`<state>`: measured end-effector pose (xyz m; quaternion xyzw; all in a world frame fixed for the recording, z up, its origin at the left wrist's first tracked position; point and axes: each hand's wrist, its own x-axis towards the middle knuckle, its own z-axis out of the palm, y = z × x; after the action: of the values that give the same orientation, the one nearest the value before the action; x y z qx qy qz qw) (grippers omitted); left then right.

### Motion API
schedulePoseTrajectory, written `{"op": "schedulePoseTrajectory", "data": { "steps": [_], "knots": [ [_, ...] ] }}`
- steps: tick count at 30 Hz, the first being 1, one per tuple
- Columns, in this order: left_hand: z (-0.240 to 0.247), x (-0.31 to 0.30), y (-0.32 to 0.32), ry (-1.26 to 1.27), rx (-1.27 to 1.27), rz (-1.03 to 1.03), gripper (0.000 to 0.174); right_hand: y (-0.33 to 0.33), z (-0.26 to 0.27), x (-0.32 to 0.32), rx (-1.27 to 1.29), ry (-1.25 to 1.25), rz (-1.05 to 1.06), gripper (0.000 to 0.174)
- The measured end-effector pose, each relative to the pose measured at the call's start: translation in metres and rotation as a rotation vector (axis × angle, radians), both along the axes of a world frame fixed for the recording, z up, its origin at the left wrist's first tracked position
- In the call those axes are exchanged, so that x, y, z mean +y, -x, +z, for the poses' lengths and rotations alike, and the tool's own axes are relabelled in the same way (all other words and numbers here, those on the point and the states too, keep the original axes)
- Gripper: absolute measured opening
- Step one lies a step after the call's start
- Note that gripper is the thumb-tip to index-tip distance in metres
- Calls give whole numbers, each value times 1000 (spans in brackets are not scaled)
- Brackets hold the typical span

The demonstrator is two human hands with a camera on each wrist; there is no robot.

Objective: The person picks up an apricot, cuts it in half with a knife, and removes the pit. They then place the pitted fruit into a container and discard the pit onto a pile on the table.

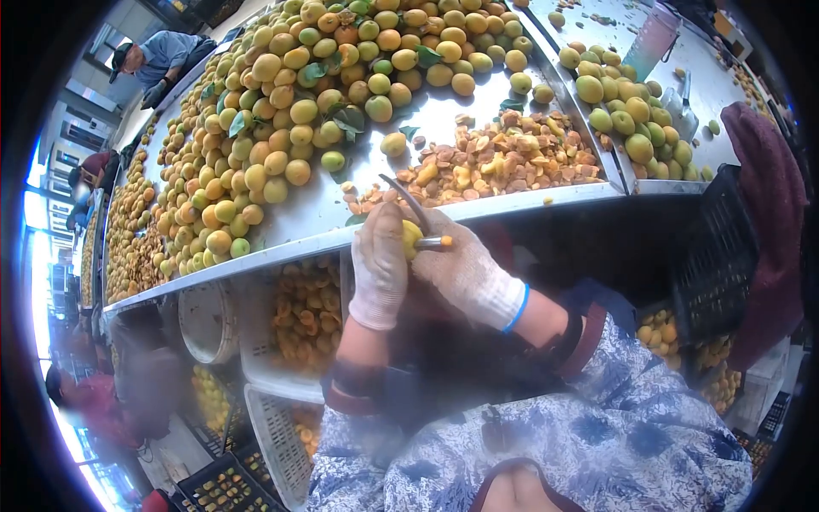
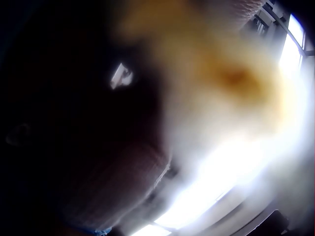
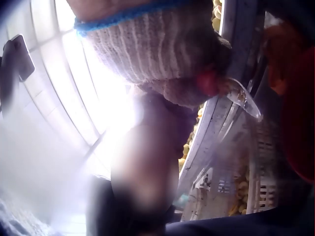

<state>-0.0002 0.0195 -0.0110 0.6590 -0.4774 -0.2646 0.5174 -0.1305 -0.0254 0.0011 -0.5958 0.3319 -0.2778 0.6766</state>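
Note:
Both hands wear white knitted gloves and meet just in front of the metal table's edge in the head view. My left hand [image 1: 380, 269] holds a yellow apricot [image 1: 412, 239], mostly hidden between the hands. My right hand [image 1: 473, 273] grips a knife with a curved blade [image 1: 406, 200], which points up and toward the table. A short orange-tipped piece [image 1: 437, 242] sticks out beside the right fingers. In the right wrist view, the blade [image 3: 246, 102] extends past the gloved fingers beside a red part [image 3: 209, 82]. The left wrist view is mostly dark and blurred.
Whole apricots [image 1: 281, 128] are heaped on the metal table [image 1: 299, 224], with cut apricot pieces [image 1: 503, 158] near its front edge. Below stand a white bucket [image 1: 207, 322] and a white crate [image 1: 277, 435]. A black crate [image 1: 712, 239] leans at right. A person [image 1: 153, 64] is at the far left.

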Motion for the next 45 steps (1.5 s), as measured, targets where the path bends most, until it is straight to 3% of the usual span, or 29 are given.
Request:
{"op": "schedulePoseTrajectory", "data": {
  "steps": [2,3,6,7,8,10,14,16,18,19,21,22,24,26,28,30,33,35,42,45],
  "knots": [
    [-4,-3,-5,-57,375,-43,50,7,26,-7,41,-454,187,54],
    [-4,-4,-8,-97,407,-53,49,10,39,-7,-24,-650,222,54],
    [4,-7,4,-139,618,11,49,14,32,-10,-80,-782,261,51],
    [1,-10,4,-135,617,12,49,15,28,-9,-67,-612,240,46],
    [-4,-14,5,-108,721,59,49,13,14,-5,-66,-609,242,46],
    [-7,-19,7,-81,824,102,49,7,-17,1,209,614,-254,42],
    [-8,-25,17,21,762,234,50,15,5,-3,452,523,-78,36],
    [-4,-21,18,47,502,253,51,13,4,-3,443,480,-108,31],
    [6,-17,19,47,455,237,52,7,12,-5,-79,-48,-14,33],
    [10,-16,18,41,578,235,53,26,32,-10,38,-636,195,34],
    [2,-20,11,84,822,229,55,23,38,-2,66,-663,167,33],
    [1,-21,7,89,819,232,55,21,39,1,98,-686,138,32],
    [2,-21,0,5,970,234,56,22,17,2,57,-559,113,28],
    [-1,-20,-2,51,1038,195,55,20,6,2,238,463,-159,23],
    [0,-22,0,175,1057,157,55,21,13,2,302,386,-109,19],
    [0,-23,1,166,1047,203,54,16,9,6,243,534,-152,19],
    [1,-23,1,143,1030,289,52,15,9,10,309,564,-98,18],
    [2,-20,0,177,1003,205,49,14,7,12,342,588,-86,18],
    [4,-17,-3,181,984,218,48,10,6,12,404,593,-69,20],
    [1,-15,-5,226,934,109,49,10,5,12,392,621,-88,21]
  ]
}}
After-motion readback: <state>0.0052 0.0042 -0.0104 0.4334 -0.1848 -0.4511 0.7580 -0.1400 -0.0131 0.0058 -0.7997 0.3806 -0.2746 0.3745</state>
